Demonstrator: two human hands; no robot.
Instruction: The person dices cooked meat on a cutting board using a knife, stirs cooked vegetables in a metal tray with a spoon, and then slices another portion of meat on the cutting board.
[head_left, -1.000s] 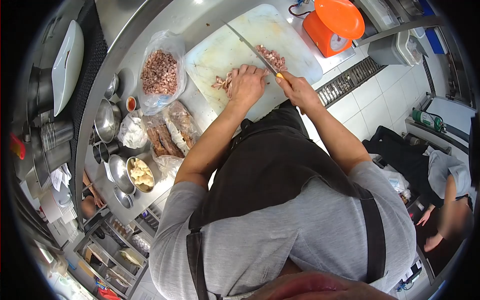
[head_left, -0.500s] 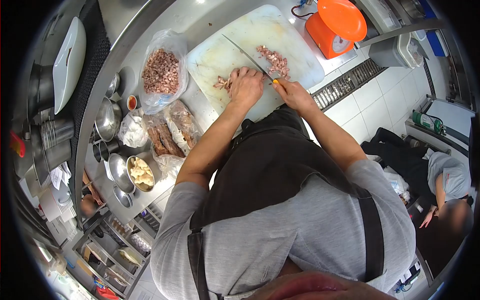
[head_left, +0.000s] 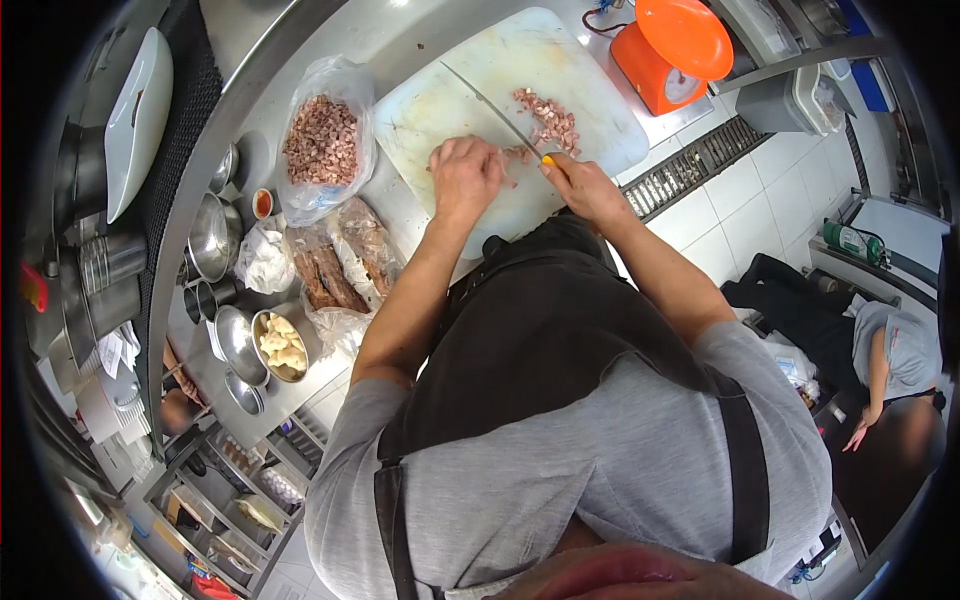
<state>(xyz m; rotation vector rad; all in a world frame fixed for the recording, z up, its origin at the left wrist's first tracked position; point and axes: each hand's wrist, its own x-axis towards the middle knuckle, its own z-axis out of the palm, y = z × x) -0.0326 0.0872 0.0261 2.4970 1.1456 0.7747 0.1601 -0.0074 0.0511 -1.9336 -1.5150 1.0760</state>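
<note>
My right hand (head_left: 588, 187) grips the yellow handle of a long kitchen knife (head_left: 492, 106). The blade lies across the white cutting board (head_left: 420, 110), its tip pointing to the far left. My left hand (head_left: 467, 182) rests on the board, left of the knife, with its fingers curled down over pieces of meat that it mostly hides. A few bits of meat show between that hand and the blade. Beyond the knife, on its right side, is a small pile of diced meat (head_left: 555, 122).
Left of the board are a plastic bag of diced meat (head_left: 320, 140), bagged dark meat pieces (head_left: 325, 275), a bowl of pale yellow chunks (head_left: 283, 345) and metal bowls (head_left: 214, 240). An orange scale (head_left: 655, 70) stands at the right. Another person (head_left: 895, 350) is at far right.
My left hand has shifted left, away from the blade, and now covers the meat strips that showed beside it. More bits show near the knife, which has barely moved.
</note>
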